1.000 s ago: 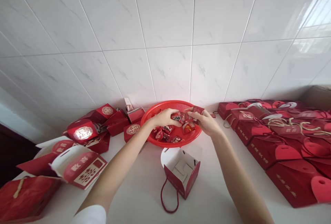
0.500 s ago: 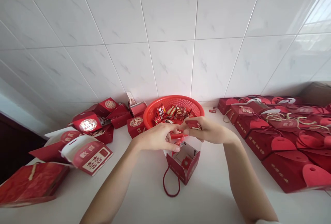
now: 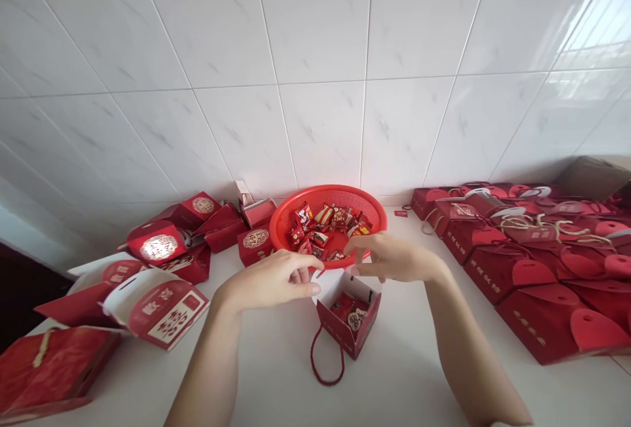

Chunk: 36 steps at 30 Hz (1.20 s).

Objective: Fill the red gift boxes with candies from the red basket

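In the middle of the white table stands a small red gift box [image 3: 362, 332], its top open and its inside white. Red candy packets [image 3: 349, 309] lie in it, one with a pale round print. A dark red cord handle [image 3: 327, 382] loops from its front onto the table. My left hand [image 3: 282, 279] is at the box's left rear, thumb and forefinger apart and the other fingers curled, holding nothing. Over the rear right of the box, my right hand [image 3: 392, 257] has its fingers spread and empty. Behind both hands sits a red plastic basket [image 3: 280, 217] of wrapped candies [image 3: 340, 217].
Rows of closed red gift boxes [image 3: 527, 318] fill the right side. Opened and folded red boxes [image 3: 162, 309] are piled at the left, beside a red box with a cord [image 3: 59, 361]. A tiled wall [image 3: 325, 131] rises behind. A small red tag [image 3: 401, 213] lies near the basket.
The red packet in my right hand and the one by my left fingers have left my hands. More packets now lie in the box. My hands have moved apart, the left one leftward.
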Motion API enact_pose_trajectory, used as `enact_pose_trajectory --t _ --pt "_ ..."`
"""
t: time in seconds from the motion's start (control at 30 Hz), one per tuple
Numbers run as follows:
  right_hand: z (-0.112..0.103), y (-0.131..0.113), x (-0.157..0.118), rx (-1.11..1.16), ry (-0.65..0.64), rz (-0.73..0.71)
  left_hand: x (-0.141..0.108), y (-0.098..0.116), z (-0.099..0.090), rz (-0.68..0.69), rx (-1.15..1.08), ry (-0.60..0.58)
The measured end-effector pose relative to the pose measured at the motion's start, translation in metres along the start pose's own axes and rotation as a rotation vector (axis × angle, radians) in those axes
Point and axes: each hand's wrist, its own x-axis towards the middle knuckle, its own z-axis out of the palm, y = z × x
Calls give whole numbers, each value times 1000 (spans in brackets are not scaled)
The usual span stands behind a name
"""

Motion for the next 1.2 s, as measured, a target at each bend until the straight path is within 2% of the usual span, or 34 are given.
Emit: enact_pose_trajectory --t 0.1,0.23,0.4,0.53,0.87,0.97,1.07,1.2 --pt "-5 3 -8 -83 108 -26 4 -3 4 -35 43 -15" --pt "1 13 -21 -152 153 64 13 -3 8 1 113 -42" --pt "26 27 -39 -191 194 124 18 0 13 -26 172 -91" --pt "48 34 -55 -127 340 133 15 -1 17 -36 154 -104" --pt "92 36 -96 93 587 -13 5 16 22 36 215 -158" --pt "106 30 -99 129 590 -101 6 17 21 48 197 -199" --pt "116 23 -97 151 507 -185 6 17 22 63 188 -193" --pt "124 19 -93 197 471 -139 3 19 24 135 158 -135"
